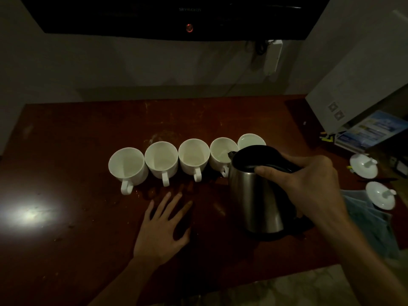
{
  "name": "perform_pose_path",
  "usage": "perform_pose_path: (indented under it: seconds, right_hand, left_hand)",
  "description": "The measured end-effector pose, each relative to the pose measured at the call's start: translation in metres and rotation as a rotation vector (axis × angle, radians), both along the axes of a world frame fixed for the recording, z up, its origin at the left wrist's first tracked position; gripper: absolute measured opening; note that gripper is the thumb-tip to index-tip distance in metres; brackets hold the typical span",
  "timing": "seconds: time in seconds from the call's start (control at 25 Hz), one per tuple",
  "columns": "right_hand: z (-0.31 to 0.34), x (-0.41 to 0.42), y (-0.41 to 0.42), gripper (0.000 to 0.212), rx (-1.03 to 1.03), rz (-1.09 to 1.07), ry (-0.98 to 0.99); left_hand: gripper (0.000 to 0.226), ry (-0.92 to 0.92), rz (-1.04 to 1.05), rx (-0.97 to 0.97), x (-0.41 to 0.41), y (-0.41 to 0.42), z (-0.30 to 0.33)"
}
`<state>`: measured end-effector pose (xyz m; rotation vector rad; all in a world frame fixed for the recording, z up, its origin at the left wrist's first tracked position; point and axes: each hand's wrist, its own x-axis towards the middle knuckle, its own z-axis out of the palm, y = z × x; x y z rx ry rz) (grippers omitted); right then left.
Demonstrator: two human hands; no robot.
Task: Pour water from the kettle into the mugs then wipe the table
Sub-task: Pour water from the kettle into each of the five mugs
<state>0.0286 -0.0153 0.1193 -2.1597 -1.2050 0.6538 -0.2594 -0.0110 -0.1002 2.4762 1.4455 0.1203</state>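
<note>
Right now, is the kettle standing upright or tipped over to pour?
Tipped. The kettle leans left in the right hand, its spout over the fourth mug from the left. No stream is visible.

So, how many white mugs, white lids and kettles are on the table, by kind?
White mugs: 5
White lids: 2
Kettles: 1, held by the right hand
Total: 8

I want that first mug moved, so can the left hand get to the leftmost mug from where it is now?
Probably yes: the left hand lies flat and empty on the table, with bare surface between it and the leftmost mug.
</note>
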Motion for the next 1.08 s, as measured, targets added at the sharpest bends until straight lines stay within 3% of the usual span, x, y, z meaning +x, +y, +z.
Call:
perform_pose_path:
  seconds: [0.32,0.6,0.92,1.08]
  right_hand:
    - [0.0017,0.0022,-0.0011,0.101,-0.035,-0.026,-0.007]
    - [0.0030,0.0039,-0.0021,0.079,-0.040,-0.018,-0.016]
    - [0.0027,0.0024,-0.0014,0.093,-0.023,-0.016,-0.016]
    - [0.0033,0.0010,-0.0015,0.079,-0.037,-0.007,-0.018]
  left_hand:
    - [0.072,0.008,0.005,0.004,0.0001,0.0000,0.0006]
    - [0.073,0.016,-0.001,0.012,0.0002,-0.0003,-0.0010]
    - [0.072,-0.009,0.000,0.003,0.0000,0.0005,0.0004]
    - [0.072,0.004,-0.005,0.006,-0.0001,0.0002,-0.0006]
